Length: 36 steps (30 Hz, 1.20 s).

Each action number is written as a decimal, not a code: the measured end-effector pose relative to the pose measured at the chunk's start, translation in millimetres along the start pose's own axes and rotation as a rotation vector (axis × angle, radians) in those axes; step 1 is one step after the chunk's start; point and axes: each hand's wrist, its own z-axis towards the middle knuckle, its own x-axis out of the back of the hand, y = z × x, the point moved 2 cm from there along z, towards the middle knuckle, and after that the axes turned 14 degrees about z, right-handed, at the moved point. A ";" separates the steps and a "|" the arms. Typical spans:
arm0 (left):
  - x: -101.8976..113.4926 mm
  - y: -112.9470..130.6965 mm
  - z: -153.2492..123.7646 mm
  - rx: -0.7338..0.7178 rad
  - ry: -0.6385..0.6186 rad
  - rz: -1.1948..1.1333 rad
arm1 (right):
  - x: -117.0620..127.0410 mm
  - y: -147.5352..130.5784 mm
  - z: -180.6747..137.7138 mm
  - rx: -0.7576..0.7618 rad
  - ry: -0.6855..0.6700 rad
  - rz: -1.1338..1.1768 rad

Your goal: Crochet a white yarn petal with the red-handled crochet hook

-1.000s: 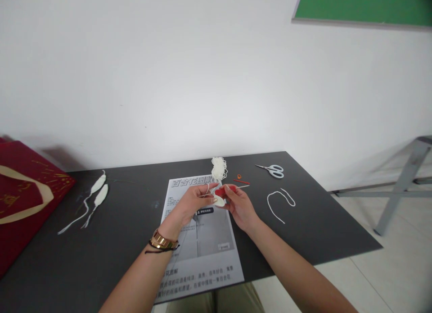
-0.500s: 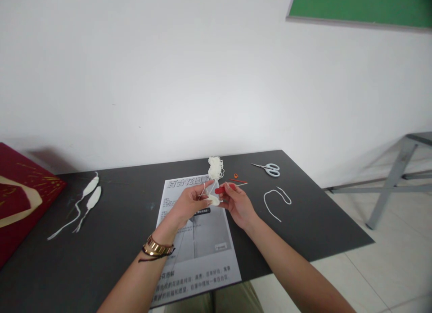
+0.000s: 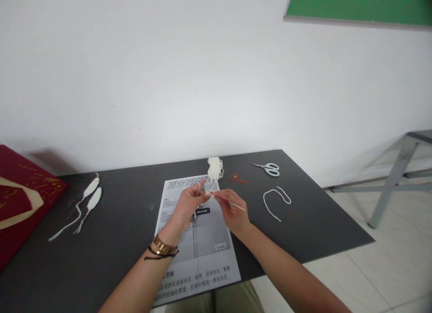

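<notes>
My left hand (image 3: 188,206) pinches a small white crocheted piece (image 3: 206,193) with cream yarn looped over its fingers. That strand runs up to a loose yarn pile (image 3: 215,169) behind. My right hand (image 3: 233,210) is closed on a thin crochet hook (image 3: 227,202), whose tip points left into the piece. Both hands hover above a printed instruction sheet (image 3: 197,241) on the dark table (image 3: 118,241). A gold watch is on my left wrist.
Two finished white petals (image 3: 90,197) with tails lie at the left. A red bag (image 3: 20,200) sits at the far left. Scissors (image 3: 270,169), a red needle (image 3: 237,180), an orange marker and a loose yarn length (image 3: 275,198) lie to the right. The table edge runs along the right.
My right hand dropped lower and turned the hook so its tip goes into the piece. The red handle that showed before is now hidden. The view shifted slightly right.
</notes>
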 end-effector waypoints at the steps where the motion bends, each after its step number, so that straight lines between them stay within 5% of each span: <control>1: -0.8 1.3 -0.7 -0.006 0.001 -0.034 | 0.0 -0.1 -0.4 0.031 -0.008 -0.026; 7: -4.6 10.5 -6.3 -0.047 0.013 -0.279 | 1.8 -1.3 -0.5 0.149 -0.081 -0.106; 16: -10.0 19.4 -15.9 -0.080 -0.023 -0.456 | 3.2 -5.5 -0.3 0.112 0.025 -0.014; 27: -4.6 15.4 -7.9 -0.153 -0.104 -0.191 | 0.9 9.8 15.1 -0.340 0.150 0.410; 36: 16.7 23.2 -8.0 -0.031 -0.235 0.037 | 7.4 14.6 21.9 -0.441 0.247 0.547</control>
